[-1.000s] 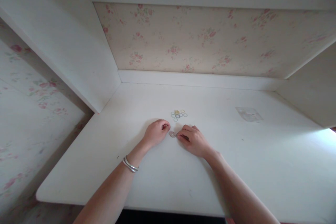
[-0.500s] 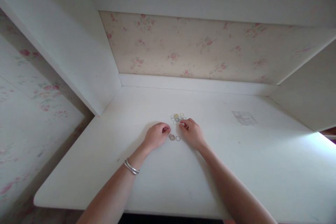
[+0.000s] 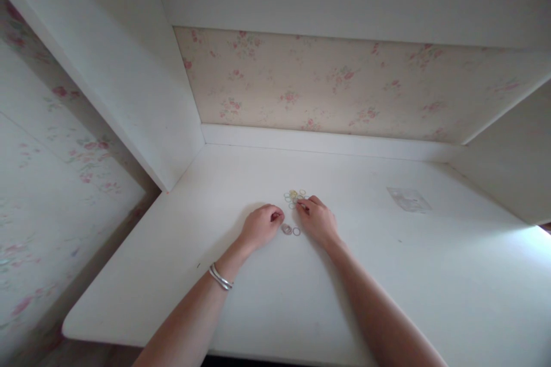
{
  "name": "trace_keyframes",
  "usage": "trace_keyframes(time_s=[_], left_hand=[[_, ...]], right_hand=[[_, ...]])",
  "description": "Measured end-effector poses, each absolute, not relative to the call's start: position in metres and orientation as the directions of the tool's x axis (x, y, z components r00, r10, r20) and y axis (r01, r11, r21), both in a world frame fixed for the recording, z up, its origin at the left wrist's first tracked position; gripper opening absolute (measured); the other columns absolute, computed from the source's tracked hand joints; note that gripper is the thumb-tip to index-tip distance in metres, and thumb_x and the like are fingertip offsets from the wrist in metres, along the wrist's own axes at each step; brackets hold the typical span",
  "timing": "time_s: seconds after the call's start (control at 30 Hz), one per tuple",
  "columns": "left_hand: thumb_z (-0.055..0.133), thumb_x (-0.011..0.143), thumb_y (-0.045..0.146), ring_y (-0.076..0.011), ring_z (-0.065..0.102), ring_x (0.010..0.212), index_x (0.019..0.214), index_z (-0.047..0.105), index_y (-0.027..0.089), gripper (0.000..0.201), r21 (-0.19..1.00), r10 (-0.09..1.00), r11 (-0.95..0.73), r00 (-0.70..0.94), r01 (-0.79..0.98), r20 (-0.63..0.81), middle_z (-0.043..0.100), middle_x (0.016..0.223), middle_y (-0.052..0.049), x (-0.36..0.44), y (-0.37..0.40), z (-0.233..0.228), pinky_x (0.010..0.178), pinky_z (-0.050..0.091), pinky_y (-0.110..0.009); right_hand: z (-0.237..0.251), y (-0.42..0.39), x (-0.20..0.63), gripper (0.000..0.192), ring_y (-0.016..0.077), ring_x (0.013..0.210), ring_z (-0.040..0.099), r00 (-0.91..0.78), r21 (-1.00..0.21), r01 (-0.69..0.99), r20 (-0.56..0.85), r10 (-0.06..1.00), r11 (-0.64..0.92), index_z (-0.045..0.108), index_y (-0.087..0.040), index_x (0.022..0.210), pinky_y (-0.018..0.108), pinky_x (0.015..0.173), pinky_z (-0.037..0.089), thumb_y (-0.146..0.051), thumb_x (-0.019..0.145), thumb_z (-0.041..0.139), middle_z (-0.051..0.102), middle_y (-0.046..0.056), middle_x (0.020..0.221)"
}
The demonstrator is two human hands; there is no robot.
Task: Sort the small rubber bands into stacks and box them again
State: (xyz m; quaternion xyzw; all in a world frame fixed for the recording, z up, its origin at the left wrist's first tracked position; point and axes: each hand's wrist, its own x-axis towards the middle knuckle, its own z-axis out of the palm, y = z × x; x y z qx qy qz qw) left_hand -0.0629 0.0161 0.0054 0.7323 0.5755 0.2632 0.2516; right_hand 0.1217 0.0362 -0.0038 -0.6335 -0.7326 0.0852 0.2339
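Several small thin loops, which look like elastic bands, lie loosely together in a pile of yellow, green and pale ones [image 3: 294, 195] on the white desk. Closer to me is a small overlapping stack of brownish-pink loops [image 3: 287, 229], with a single loop [image 3: 297, 231] just right of it. My right hand [image 3: 317, 219] has its thumb and fingers pinched at the near right edge of the coloured pile; whatever is between the fingertips is too small to make out. Curled in a pinch, my left hand [image 3: 263, 223] rests left of the loops, its fingertips hiding anything they hold.
A clear flat plastic bag [image 3: 408, 199] lies on the white desk [image 3: 365, 275] to the right. White panels [image 3: 124, 57] rise at left and right, with a low ledge [image 3: 331, 142] along the back. Two silver bangles [image 3: 220, 277] circle my left wrist.
The view has shifted slightly, so everything sits a little lower and further right. My right fingertips have moved slightly left, further into the coloured pile. My left hand stays pinched in nearly the same place.
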Motion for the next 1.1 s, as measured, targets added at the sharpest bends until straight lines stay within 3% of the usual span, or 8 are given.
trace_keyframes(time_s=[0.17, 0.3, 0.53, 0.9, 1.1], left_hand=[[0.049, 0.082, 0.028, -0.0150, 0.061, 0.081, 0.087, 0.067, 0.023, 0.019, 0.668, 0.976, -0.200, 0.202, 0.717, 0.074, 0.069, 0.090, -0.001, -0.062, 0.017, 0.006, 0.074, 0.043, -0.023], [0.050, 0.082, 0.027, -0.0146, 0.061, 0.081, 0.088, 0.067, 0.022, 0.018, 0.670, 0.977, -0.196, 0.200, 0.716, 0.073, 0.069, 0.090, -0.001, -0.062, 0.018, 0.005, 0.075, 0.044, -0.023], [0.051, 0.082, 0.026, -0.0142, 0.060, 0.080, 0.087, 0.067, 0.023, 0.017, 0.664, 0.975, -0.212, 0.200, 0.717, 0.095, 0.068, 0.088, 0.000, -0.061, 0.018, 0.004, 0.073, 0.043, -0.023], [0.051, 0.082, 0.028, -0.0146, 0.060, 0.079, 0.087, 0.066, 0.023, 0.017, 0.650, 0.975, -0.214, 0.203, 0.729, 0.093, 0.068, 0.087, 0.000, -0.061, 0.018, 0.004, 0.072, 0.043, -0.024], [0.051, 0.082, 0.028, -0.0143, 0.061, 0.080, 0.087, 0.066, 0.024, 0.017, 0.647, 0.973, -0.224, 0.210, 0.728, 0.101, 0.068, 0.088, 0.001, -0.062, 0.019, 0.002, 0.072, 0.043, -0.024]], right_hand=[[-0.009, 0.042, 0.128, 0.024, 0.0110, 0.071, 0.056, -0.030, -0.496, 0.852, 0.277, 0.960, 0.170, 0.068, -0.023, 0.087, 0.022, 0.064, 0.038, -0.035, 0.086, 0.048, 0.059, 0.001, 0.084], [-0.011, 0.041, 0.129, 0.021, 0.0097, 0.069, 0.055, -0.020, -0.508, 0.843, 0.304, 0.953, 0.180, 0.067, -0.022, 0.092, 0.021, 0.064, 0.038, -0.029, 0.086, 0.048, 0.059, 0.001, 0.088], [-0.004, 0.031, 0.124, 0.026, 0.0103, 0.069, 0.055, -0.148, -0.361, 0.902, 0.257, 0.955, 0.237, 0.067, -0.029, 0.092, 0.022, 0.056, 0.033, -0.035, 0.090, 0.042, 0.059, 0.000, 0.092], [0.001, 0.035, 0.123, 0.027, 0.0121, 0.074, 0.057, -0.051, -0.398, 0.910, 0.168, 0.984, 0.115, 0.066, -0.025, 0.094, 0.024, 0.059, 0.034, -0.036, 0.090, 0.042, 0.057, 0.003, 0.099], [-0.001, 0.035, 0.119, 0.032, 0.0121, 0.068, 0.056, -0.092, -0.327, 0.934, 0.157, 0.983, 0.140, 0.064, -0.023, 0.090, 0.024, 0.053, 0.031, -0.036, 0.093, 0.035, 0.056, 0.004, 0.099]])
